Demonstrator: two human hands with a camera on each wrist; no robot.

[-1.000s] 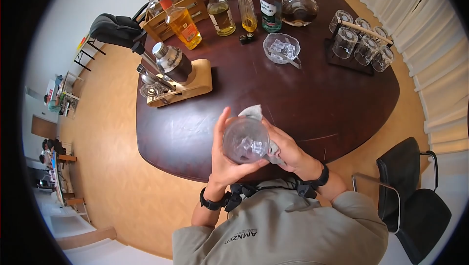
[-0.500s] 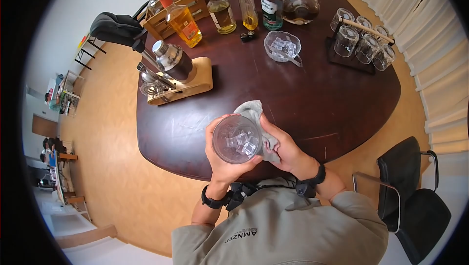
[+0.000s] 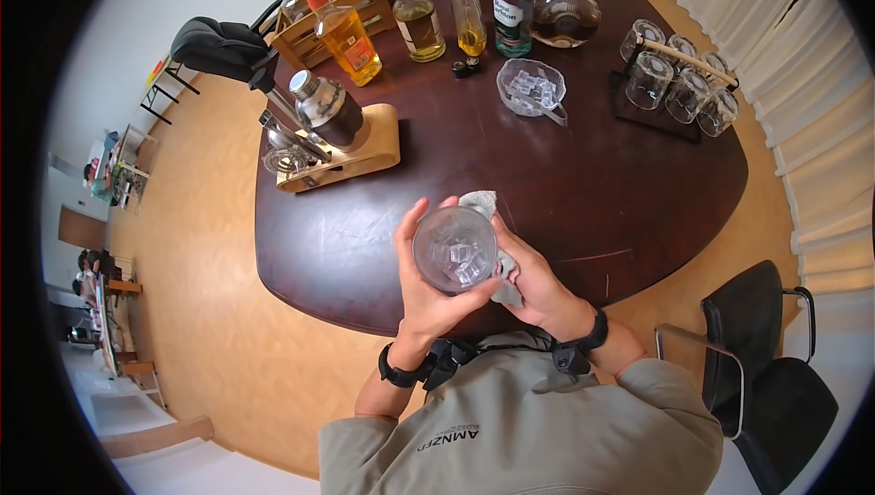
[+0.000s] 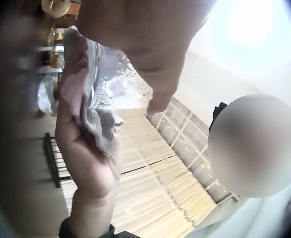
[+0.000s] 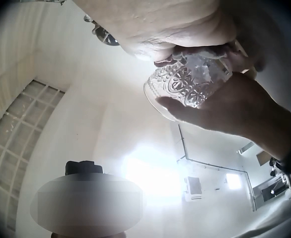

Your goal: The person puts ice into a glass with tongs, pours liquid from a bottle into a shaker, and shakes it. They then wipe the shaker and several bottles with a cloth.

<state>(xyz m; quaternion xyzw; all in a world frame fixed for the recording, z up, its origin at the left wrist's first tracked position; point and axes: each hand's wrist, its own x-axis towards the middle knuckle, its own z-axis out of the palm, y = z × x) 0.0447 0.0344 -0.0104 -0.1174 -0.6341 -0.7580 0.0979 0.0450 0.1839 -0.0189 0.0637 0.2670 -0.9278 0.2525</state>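
In the head view, my left hand grips a clear glass from its left side, thumb along the near side. Several ice cubes lie inside it. The right wrist view shows a raised floral pattern on the wall of the glass. On the right, my right hand holds a grey cloth against the glass, its far end sticking up beyond the rim. The left wrist view has the cloth bunched between the right palm and the glass. The glass is held above the table's near edge.
An ice bowl with tongs stands further back on the dark table. Several bottles line the back. A shaker on a wooden stand is at left, a rack of glasses at right.
The glass shifted left and toward me, then back right and slightly away. The left fingers closed round it, then spread again. The cloth showed more midway and is now partly covered; the ice cubes shifted.
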